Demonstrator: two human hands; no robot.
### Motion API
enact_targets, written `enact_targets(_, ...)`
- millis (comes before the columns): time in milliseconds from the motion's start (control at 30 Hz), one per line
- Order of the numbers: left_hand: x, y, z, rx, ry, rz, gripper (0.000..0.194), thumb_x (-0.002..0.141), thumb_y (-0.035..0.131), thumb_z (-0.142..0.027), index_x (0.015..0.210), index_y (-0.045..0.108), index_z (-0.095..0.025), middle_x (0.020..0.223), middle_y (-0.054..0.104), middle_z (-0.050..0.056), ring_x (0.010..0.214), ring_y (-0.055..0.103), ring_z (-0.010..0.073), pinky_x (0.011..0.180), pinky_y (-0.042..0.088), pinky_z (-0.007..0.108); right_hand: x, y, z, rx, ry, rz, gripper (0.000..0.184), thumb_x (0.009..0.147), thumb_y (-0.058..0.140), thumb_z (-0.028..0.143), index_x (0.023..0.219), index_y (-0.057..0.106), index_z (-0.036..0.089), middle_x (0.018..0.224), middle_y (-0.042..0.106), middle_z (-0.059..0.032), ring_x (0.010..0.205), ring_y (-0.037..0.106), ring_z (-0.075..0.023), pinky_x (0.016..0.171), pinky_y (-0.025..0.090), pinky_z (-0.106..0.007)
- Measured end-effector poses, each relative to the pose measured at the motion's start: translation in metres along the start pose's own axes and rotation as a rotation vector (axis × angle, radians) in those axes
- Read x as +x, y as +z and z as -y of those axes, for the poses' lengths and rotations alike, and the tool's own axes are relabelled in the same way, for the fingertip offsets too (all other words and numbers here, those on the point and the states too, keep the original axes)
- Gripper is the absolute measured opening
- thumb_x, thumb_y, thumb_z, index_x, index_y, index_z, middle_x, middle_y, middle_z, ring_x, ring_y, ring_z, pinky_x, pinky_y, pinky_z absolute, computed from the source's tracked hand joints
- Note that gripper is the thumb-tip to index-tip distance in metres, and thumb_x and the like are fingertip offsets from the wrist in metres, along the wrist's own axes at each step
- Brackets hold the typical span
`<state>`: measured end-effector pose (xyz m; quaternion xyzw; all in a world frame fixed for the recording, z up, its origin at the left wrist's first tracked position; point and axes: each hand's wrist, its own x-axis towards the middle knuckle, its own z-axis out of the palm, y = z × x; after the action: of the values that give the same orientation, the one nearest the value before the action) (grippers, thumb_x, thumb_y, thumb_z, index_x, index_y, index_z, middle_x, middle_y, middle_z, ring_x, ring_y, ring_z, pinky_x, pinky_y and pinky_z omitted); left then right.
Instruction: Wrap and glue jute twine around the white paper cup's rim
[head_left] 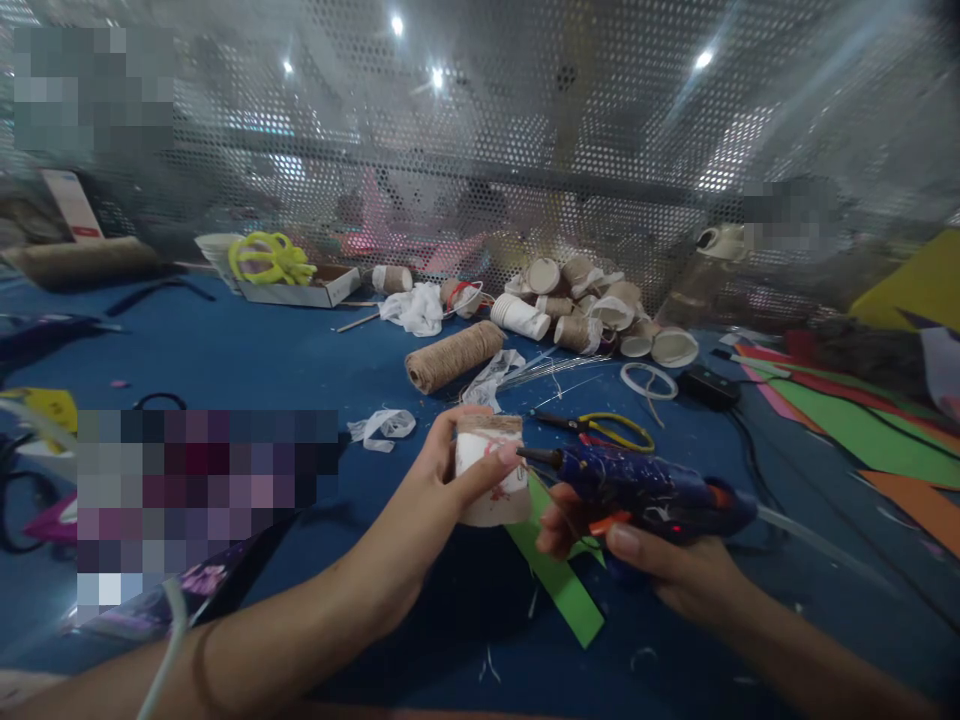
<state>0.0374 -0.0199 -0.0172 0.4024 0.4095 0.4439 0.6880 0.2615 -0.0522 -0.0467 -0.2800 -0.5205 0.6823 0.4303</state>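
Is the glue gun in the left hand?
No, the right hand holds the glue gun, while the left hand holds a cup partly wrapped in brown string.

The single view looks from the wearer's head, forward and down, with both hands close below.

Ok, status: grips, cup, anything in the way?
Left grip holding paper cup; right grip holding glue gun. Nozzle beside left thumb. Green strip on table between grips.
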Motion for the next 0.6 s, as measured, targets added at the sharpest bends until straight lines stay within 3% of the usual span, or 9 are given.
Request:
enact_targets(200, 0.001, 0.000, 0.000, -0.038, -0.021, -0.021, 0.044, 0.082, 0.082, -0.029, 0.119, 0.059, -0.026, 0.103, 0.076, -0.002, 0.086, 0.070, 0.0142, 0.074, 0.055, 0.022, -0.001, 0.004, 0.005, -0.079, 0.029, 0.054, 0.034, 0.094, 0.074, 0.050, 0.120, 0.080, 0.029, 0.106, 0.085, -0.0071, 0.099, 0.080, -0.0244, 0.097, 0.060, -0.044)
enact_targets(300, -0.002, 0.001, -0.002, -0.046, -0.048, -0.010, 0.045, 0.085, 0.081, -0.029, 0.124, 0.058, -0.027, 0.101, 0.077, -0.003, 0.086, 0.070, 0.0144, 0.072, 0.055, 0.021, -0.001, 0.000, 0.003, -0.156, -0.068, 0.012, 0.028, 0.096, 0.071, 0.049, 0.114, 0.081, 0.030, 0.105, 0.084, -0.0057, 0.098, 0.079, -0.0238, 0.093, 0.062, -0.042)
enact_targets(400, -0.006, 0.001, -0.005, -0.051, -0.080, 0.035, 0.049, 0.089, 0.082, -0.034, 0.131, 0.058, -0.030, 0.109, 0.078, -0.003, 0.093, 0.070, 0.0147, 0.076, 0.053, 0.021, 0.001, -0.007, 0.001, -0.311, -0.245, -0.184, 0.013, 0.097, 0.071, 0.042, 0.100, 0.081, 0.034, 0.114, 0.081, -0.0007, 0.105, 0.075, -0.0215, 0.098, 0.060, -0.038)
enact_targets(533, -0.009, 0.000, -0.007, -0.051, -0.106, 0.074, 0.055, 0.088, 0.083, -0.038, 0.137, 0.056, -0.034, 0.114, 0.077, -0.004, 0.096, 0.069, 0.0167, 0.078, 0.052, 0.024, 0.007, -0.016, 0.006, -0.578, -0.424, -0.505, 0.023, 0.100, 0.065, 0.045, 0.086, 0.073, 0.029, 0.111, 0.075, -0.0028, 0.113, 0.069, -0.0260, 0.108, 0.053, -0.047)
enact_targets(600, -0.010, 0.000, -0.007, -0.052, -0.114, 0.095, 0.060, 0.089, 0.081, -0.040, 0.142, 0.053, -0.036, 0.117, 0.077, -0.003, 0.101, 0.069, 0.0196, 0.083, 0.051, 0.028, 0.008, -0.020, 0.011, -0.734, -0.452, -0.614, 0.026, 0.100, 0.065, 0.047, 0.085, 0.070, 0.027, 0.100, 0.073, -0.0040, 0.105, 0.069, -0.0259, 0.106, 0.054, -0.046)
